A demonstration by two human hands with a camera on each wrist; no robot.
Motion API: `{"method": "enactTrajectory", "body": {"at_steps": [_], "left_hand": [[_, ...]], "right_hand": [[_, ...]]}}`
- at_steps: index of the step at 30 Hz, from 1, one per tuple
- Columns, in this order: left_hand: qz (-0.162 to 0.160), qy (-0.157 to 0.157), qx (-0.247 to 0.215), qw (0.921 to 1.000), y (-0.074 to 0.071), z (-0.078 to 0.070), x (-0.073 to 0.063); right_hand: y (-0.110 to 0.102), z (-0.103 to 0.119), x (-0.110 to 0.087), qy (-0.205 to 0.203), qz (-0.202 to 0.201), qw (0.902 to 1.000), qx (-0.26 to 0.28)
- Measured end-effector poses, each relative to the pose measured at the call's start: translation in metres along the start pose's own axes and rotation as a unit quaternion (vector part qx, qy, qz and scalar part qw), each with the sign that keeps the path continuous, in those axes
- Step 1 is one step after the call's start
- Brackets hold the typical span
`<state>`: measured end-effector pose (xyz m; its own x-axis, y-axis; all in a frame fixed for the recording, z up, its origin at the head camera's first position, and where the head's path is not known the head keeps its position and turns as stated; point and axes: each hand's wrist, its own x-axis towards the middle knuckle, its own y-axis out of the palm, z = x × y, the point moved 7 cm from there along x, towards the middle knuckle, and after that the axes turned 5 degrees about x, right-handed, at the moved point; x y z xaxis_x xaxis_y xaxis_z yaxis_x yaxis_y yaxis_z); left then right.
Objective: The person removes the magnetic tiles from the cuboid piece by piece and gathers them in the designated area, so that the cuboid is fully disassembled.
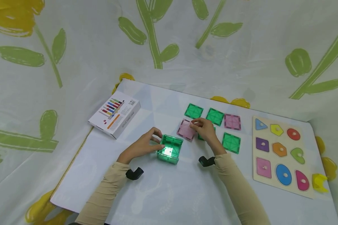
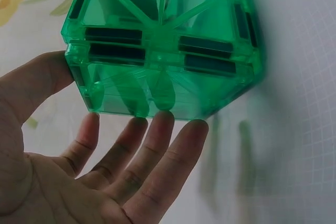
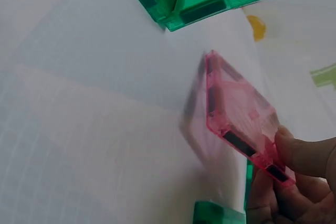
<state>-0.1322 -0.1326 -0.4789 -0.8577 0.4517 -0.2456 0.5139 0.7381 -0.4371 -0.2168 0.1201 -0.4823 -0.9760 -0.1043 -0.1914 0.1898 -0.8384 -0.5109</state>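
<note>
My right hand (image 1: pixel 205 128) pinches a translucent pink square magnetic tile (image 3: pixel 239 108) at one edge, thumb on its face and fingers beneath. In the right wrist view the tile tilts over the white tabletop. Left of it stands a box of green magnetic tiles (image 1: pixel 168 159) with its top side uncovered. My left hand (image 1: pixel 142 144) is at the box's left side, its thumb touching a corner. The left wrist view shows the other fingers (image 2: pixel 170 169) extended and spread, tips right at the box's edge. A green tile partly hides beneath my right hand.
Behind and right of my right hand lie green tiles (image 1: pixel 193 111) and another pink tile (image 1: pixel 232 122). A wooden shape puzzle board (image 1: pixel 276 125) is at the right, with a yellow piece (image 1: pixel 319 182) beside it. A white abacus box (image 1: pixel 114 114) sits at the back left.
</note>
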Motion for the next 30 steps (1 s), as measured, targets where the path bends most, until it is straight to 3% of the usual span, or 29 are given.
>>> {"method": "enactTrajectory", "body": {"at_steps": [11,23,30], "left_hand": [[0.021,0.006,-0.009,0.9997,0.002,-0.001,0.001],[0.026,0.003,-0.018,0.9995,0.003,-0.003,0.0],[0.04,-0.013,-0.06,0.9973,0.007,0.0,0.0]], "right_hand": [[0.015,0.002,0.018,0.024,-0.005,0.999,-0.038],[0.024,0.013,0.02,-0.018,-0.014,0.9964,-0.081],[0.026,0.014,0.017,-0.013,-0.012,0.9954,-0.095]]}}
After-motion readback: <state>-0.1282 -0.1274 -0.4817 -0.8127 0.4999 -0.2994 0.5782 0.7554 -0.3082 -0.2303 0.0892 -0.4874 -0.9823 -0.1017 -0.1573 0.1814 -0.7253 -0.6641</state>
